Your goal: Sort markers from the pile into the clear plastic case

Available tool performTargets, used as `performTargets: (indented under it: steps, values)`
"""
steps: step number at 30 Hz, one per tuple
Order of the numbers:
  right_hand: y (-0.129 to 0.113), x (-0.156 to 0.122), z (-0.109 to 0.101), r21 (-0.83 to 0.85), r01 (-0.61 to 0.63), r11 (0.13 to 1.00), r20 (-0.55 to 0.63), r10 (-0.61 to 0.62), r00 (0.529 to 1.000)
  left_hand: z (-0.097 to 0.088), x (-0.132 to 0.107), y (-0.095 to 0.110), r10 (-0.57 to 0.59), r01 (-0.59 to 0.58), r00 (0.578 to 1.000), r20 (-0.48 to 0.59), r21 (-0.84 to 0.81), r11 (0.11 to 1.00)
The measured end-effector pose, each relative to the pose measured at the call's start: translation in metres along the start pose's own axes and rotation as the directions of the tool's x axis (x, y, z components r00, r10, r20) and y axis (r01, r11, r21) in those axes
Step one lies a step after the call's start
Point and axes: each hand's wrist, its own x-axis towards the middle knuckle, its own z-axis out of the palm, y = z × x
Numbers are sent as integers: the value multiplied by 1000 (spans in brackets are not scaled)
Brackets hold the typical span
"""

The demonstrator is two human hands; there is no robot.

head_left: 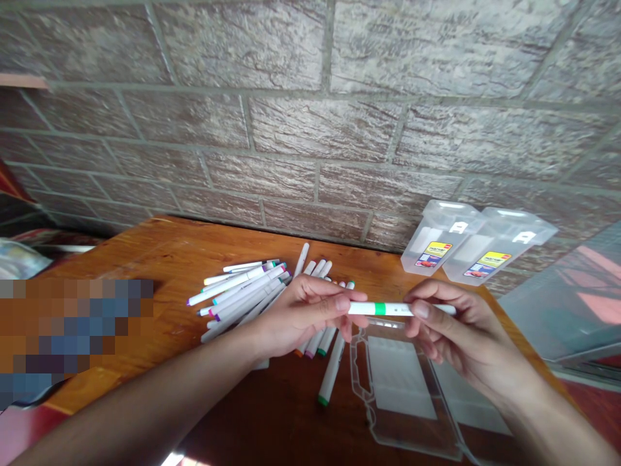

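Both hands hold one white marker with a green band [388, 309] level above the table. My left hand [301, 317] pinches its left end between thumb and fingers. My right hand [446, 330] pinches its right end. Under and behind my left hand lies a loose pile of several white markers [242, 291] with coloured ends. One green-tipped marker [331, 372] lies alone in front of the pile. An open clear plastic case [402, 388] lies flat below my right hand.
The wooden table [169, 259] stands against a stone-brick wall. Two clear plastic marker boxes [478, 243] with yellow labels lean against the wall at the back right. A blurred patch covers the left edge. A glass surface is at the far right.
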Motion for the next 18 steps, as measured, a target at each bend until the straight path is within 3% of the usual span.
performTargets:
  steps: [5, 11, 18]
  values:
    - [5, 0, -5, -26, 25, 999, 35, -24, 999, 4, 2, 3, -50, 47, 997, -66, -37, 998]
    - [7, 0, -5, -31, 44, 999, 29, -43, 999, 5, 2, 3, -50, 48, 997, -66, -35, 998]
    - [7, 1, -5, -65, 82, 995, -4, -82, 997, -3, 1, 0, 32, -23, 997, -70, 121, 992]
